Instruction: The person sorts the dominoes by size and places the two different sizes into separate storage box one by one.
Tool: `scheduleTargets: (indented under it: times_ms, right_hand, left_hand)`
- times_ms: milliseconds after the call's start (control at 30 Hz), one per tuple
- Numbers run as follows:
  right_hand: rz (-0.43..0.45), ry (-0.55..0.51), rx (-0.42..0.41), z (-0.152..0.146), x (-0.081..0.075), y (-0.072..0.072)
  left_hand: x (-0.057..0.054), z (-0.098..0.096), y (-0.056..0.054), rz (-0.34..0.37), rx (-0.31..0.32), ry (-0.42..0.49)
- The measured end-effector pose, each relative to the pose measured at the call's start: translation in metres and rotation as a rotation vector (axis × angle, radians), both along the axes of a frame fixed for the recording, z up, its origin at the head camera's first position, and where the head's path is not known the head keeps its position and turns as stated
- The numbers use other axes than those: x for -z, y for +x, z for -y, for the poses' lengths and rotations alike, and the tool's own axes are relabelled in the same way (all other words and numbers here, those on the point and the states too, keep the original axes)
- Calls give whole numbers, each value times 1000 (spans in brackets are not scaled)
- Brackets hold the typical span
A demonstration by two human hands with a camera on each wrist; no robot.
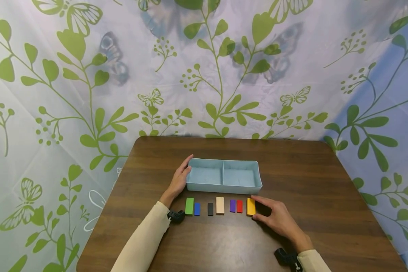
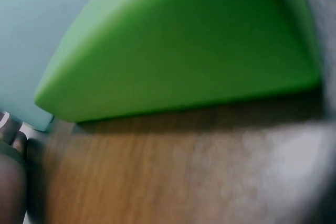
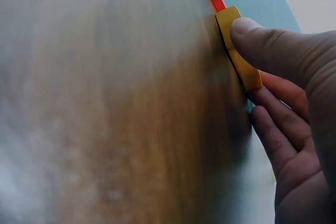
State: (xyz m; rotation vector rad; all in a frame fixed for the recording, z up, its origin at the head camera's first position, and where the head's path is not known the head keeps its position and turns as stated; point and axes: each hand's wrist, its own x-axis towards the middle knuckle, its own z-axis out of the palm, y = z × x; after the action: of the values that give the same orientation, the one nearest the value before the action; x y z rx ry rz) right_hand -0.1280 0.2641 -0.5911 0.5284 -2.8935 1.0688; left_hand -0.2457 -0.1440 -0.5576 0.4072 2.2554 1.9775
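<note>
A light blue two-compartment tray (image 1: 224,187) stands on the table. My left hand (image 1: 178,181) rests against its left end, fingers stretched along the outside. With thumb and fingers, my right hand (image 1: 279,218) pinches a yellow block (image 1: 251,207) by its ends; the right wrist view shows the thumb on the yellow block (image 3: 245,69). Left of it in a row lie red (image 1: 239,206), purple (image 1: 232,206), beige (image 1: 220,206), black (image 1: 210,209), blue (image 1: 197,209) and green (image 1: 189,206) blocks. The green block (image 2: 184,51) fills much of the left wrist view.
The brown wooden table (image 1: 299,170) carries the tray and the row of blocks. A patterned cloth (image 1: 204,75) with leaves and butterflies hangs behind and beside the table. Black bands (image 1: 176,216) sit on both wrists.
</note>
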Motion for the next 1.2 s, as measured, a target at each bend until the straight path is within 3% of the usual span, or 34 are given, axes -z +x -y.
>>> scheduleTargets:
  times_ms: [433, 767, 1000, 1200]
  right_hand:
    - [3, 16, -9, 5, -15, 5]
    - [-143, -3, -70, 4, -39, 4]
    - [-175, 2, -75, 0, -58, 4]
    - [-210, 18, -90, -4, -76, -1]
  left_hand:
    - [0, 1, -1, 11, 12, -9]
    - [1, 1, -3, 5, 14, -18]
    - [34, -1, -15, -53, -39, -39]
    - [29, -1, -15, -2, -16, -29]
